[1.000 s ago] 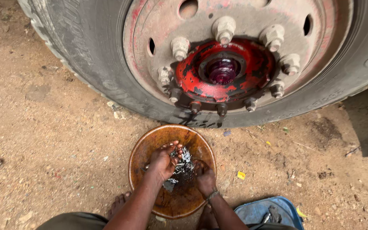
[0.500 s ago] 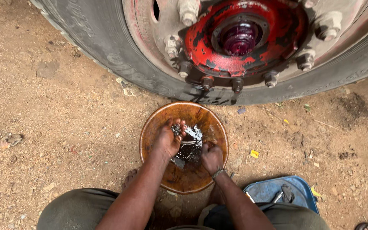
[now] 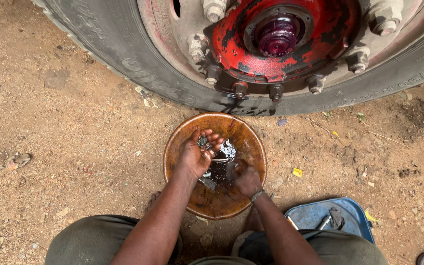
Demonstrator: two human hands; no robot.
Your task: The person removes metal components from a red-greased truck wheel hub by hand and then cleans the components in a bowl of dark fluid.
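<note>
A round brown basin (image 3: 180, 136) sits on the dirt in front of me, holding dark liquid and several small metal parts. My left hand (image 3: 196, 153) is cupped over the basin, palm up, with small metal parts (image 3: 203, 143) lying in it. My right hand (image 3: 245, 179) is lower, inside the basin near its right side, fingers curled and blurred; what it grips is unclear. A shiny metal piece (image 3: 227, 148) shows in the liquid between my hands.
A large truck wheel (image 3: 123, 54) with a red hub (image 3: 280, 37) and big lug nuts stands just beyond the basin. A blue tray (image 3: 315, 216) with tools lies by my right knee. Sandy ground with small debris surrounds everything.
My view has moved closer and lower toward the basin. My left hand has turned palm up with small parts in it, and my right hand has dropped deeper into the basin.
</note>
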